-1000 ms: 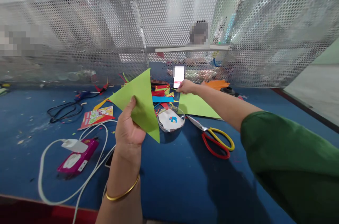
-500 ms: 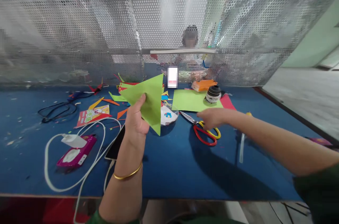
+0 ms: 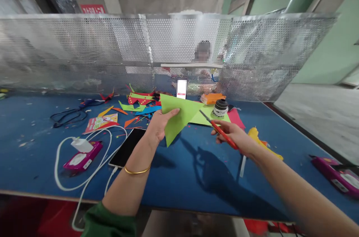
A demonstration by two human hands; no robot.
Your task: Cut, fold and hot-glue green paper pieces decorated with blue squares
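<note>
A folded triangle of lime-green paper is pinched in my left hand, thumb on its near face, held above the blue table. My right hand grips a pair of scissors by the red handle, lifted off the table. Their blades point up and left, with the tips close to the paper's right corner; whether they touch it I cannot tell. Behind the scissors, a flat green sheet lies on the table with a black-capped bottle on it.
A tablet, white cables and a purple power strip lie at left. Coloured paper scraps are heaped behind my left hand. A yellow object lies right of my right hand. A perforated metal screen borders the back; a person sits beyond.
My right hand has lifted the scissors off the table and brought them toward the paper. My left hand has turned the green triangle, so a corner now points right.
</note>
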